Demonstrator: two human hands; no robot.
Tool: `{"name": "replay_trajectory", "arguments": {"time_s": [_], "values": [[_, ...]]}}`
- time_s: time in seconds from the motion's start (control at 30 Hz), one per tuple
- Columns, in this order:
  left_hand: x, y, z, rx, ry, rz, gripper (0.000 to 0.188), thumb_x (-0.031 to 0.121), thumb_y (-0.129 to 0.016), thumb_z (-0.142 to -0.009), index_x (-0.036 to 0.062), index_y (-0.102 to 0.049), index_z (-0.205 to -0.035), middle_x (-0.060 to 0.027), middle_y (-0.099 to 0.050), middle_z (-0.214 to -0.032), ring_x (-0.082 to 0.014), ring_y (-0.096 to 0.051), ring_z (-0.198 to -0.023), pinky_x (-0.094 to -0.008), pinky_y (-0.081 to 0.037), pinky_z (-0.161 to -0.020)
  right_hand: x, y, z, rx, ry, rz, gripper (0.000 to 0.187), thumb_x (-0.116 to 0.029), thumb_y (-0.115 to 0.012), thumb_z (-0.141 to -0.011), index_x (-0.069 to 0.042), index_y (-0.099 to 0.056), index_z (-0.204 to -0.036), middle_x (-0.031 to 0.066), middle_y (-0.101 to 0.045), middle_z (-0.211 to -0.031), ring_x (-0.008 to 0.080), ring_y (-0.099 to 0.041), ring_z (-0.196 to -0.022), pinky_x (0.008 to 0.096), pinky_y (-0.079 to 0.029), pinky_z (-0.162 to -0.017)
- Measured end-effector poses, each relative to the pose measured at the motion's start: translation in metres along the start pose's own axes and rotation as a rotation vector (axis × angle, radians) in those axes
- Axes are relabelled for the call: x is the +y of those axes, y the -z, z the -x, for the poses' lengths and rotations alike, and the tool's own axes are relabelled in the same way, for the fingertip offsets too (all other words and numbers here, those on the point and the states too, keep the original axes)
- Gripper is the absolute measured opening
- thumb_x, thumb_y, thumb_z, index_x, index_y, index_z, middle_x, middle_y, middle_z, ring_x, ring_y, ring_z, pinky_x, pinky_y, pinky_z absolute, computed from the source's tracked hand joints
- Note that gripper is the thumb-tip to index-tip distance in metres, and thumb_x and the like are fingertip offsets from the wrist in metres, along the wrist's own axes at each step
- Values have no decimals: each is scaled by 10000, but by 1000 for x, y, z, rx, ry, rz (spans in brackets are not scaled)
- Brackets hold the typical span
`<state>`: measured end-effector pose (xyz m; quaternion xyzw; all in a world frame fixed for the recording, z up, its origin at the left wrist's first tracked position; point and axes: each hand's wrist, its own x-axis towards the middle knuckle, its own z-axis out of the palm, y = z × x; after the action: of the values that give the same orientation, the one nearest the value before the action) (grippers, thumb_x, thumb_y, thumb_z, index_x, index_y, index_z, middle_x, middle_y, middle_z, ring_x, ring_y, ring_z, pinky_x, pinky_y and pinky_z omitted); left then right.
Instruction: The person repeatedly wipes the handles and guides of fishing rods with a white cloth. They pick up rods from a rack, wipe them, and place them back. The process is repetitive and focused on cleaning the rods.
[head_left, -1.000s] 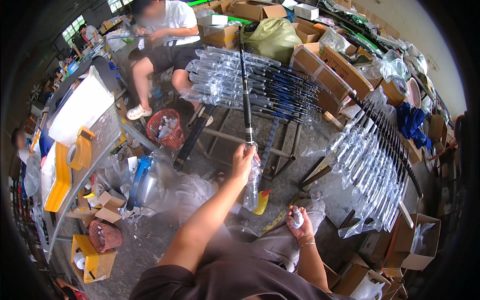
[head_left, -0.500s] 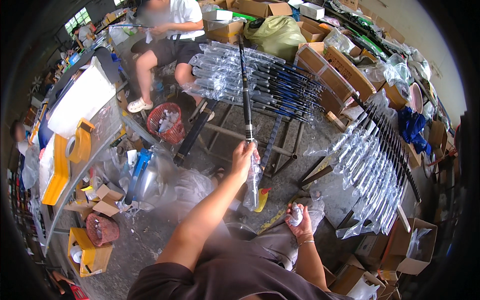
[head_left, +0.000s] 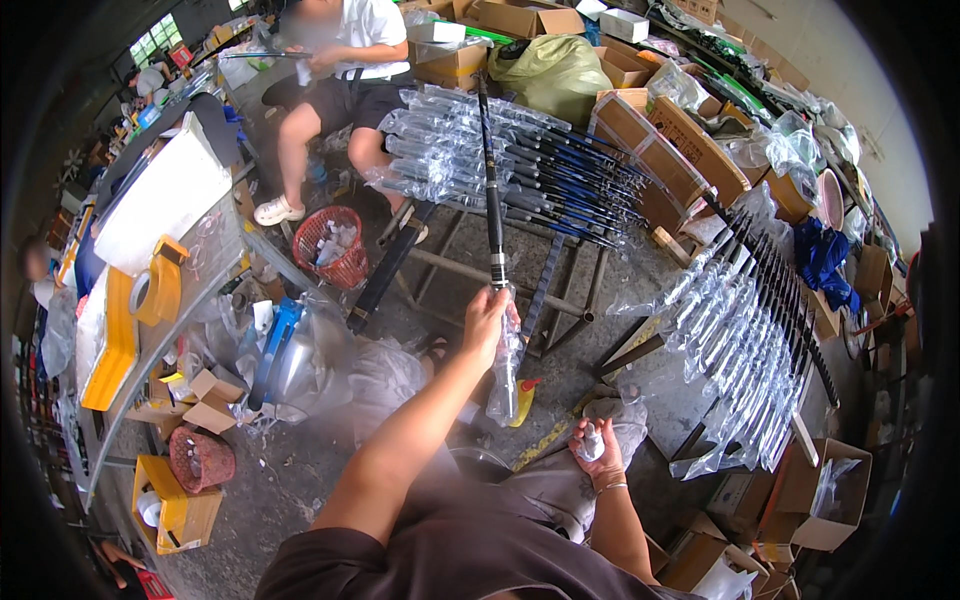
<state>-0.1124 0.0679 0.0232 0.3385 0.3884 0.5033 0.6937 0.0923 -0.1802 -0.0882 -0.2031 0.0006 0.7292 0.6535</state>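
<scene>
My left hand (head_left: 484,325) is closed round a dark fishing rod (head_left: 493,215), which stands out away from me. Clear plastic film covers the rod's handle below that hand. In my right hand (head_left: 603,462), resting by my right knee, is a small crumpled white wad (head_left: 592,442) with the fingers curled round it; whether it is cloth or paper I cannot make out. Beyond the held rod, many plastic-wrapped rods (head_left: 440,140) lie side by side on a metal frame. Another row of wrapped rods (head_left: 745,350) leans on a rack at the right.
A co-worker (head_left: 365,50) sits opposite, handling a thin rod. A red basket (head_left: 332,250) with white scraps stands on the floor between us. To the left is a table edge (head_left: 170,345) with yellow tape rolls (head_left: 160,285). Open cartons (head_left: 825,490) stand at lower right.
My right hand has turned slightly, and the white wad sits a little lower. The co-worker's hands have shifted slightly. My left hand and the rod hold almost the same place.
</scene>
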Motion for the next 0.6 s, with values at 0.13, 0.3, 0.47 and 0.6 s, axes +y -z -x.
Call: {"name": "replay_trajectory", "arguments": {"time_s": [0.13, 0.3, 0.47, 0.6], "values": [[4, -1, 3, -5, 14, 10, 139, 195, -556, -946, 62, -538, -908, -25, -557, -713, -112, -546, -589, -255, -458, -533, 1, 0, 0, 19, -10, -4, 277, -377, -603, -890, -109, -579, -829, 106, -609, -975, 228, -562, -821, 350, -459, -653], [4, -2, 4, 6, 10, -5, 139, 196, -554, -947, 63, -540, -906, -24, -553, -699, -111, -544, -589, -255, -454, -539, 1, -15, -4, 63, -26, 116, 190, -254, -615, -896, -154, -571, -1051, 84, -604, -966, 167, -538, -732, 295, -457, -606], [-3, -25, 7, -31, -32, -20, 149, 208, -565, -941, 69, -535, -897, -26, -551, -688, -114, -541, -585, -258, -451, -549, 20, -42, -10, 78, -14, 986, 546, -98, -682, -822, -59, -465, -1321, 128, -616, -1136, 194, -604, -957, 298, -502, -822], [-1, -59, 15, -58, -48, 20, 149, 217, -566, -940, 74, -532, -910, -25, -545, -684, -120, -535, -582, -260, -451, -543, 53, -80, -24, 119, 260, 1547, 660, -297, -716, -819, -4, -421, -1332, 211, -618, -1120, 278, -607, -1025, 347, -468, -871]]}}
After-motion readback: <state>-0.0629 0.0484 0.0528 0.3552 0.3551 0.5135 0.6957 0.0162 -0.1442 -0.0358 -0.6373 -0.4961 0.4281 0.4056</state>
